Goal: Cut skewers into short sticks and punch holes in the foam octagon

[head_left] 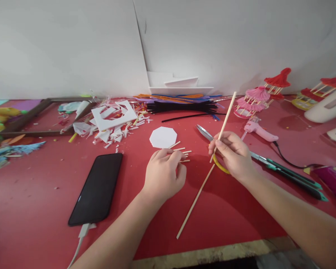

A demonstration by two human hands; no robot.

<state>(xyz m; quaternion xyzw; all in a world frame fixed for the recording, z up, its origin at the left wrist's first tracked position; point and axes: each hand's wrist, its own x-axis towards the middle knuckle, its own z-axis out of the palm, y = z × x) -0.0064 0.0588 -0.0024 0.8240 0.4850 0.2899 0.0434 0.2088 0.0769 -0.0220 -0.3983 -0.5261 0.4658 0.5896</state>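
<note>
My right hand [232, 152] pinches a long thin wooden stick [226, 118] between thumb and fingers, its upper end tilted right. Behind that hand are scissors with metal blades [204, 132] and a yellow handle [220, 165]; whether the hand touches them I cannot tell. My left hand [165, 172] is curled palm-down over several short cut sticks [186, 152], its fingertips partly hidden, so what they grip does not show. Just beyond it lies a white octagonal foam piece [163, 137]. Another long stick [194, 203] rests on the red table between my forearms.
A black phone [96, 189] with a cable lies left. White foam scraps [114, 116] and pipe cleaners [182, 106] are at the back. To the right are a pink glue gun [261, 130], a green-black cutter [291, 173] and small pink-and-red tiered models [253, 99].
</note>
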